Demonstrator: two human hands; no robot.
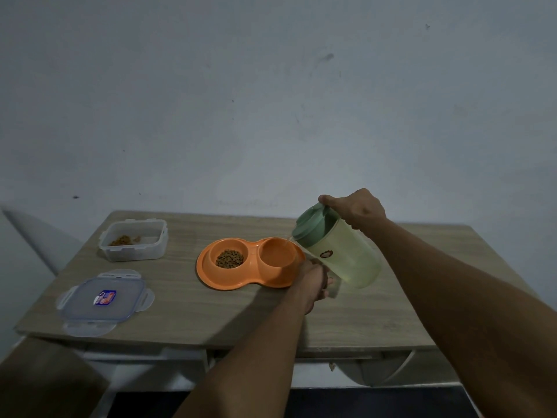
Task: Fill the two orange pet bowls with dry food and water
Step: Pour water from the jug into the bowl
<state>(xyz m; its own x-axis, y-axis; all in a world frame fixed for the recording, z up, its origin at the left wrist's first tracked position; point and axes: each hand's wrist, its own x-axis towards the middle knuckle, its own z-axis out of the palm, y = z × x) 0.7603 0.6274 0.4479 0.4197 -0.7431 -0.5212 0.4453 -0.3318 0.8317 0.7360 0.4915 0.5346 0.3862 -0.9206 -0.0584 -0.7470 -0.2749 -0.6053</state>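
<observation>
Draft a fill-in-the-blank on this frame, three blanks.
1. The left orange bowl holds dry ____.
2. Water pours from the pitcher into the ____ orange bowl.
3. The right hand grips the pitcher near its ____ lid.
Missing: food; right; green.

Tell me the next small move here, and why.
Probably ease the jug upright soon. The right hand and left hand hold it tilted; a thin stream runs into the right bowl, which already holds water; the left bowl has kibble.
</observation>
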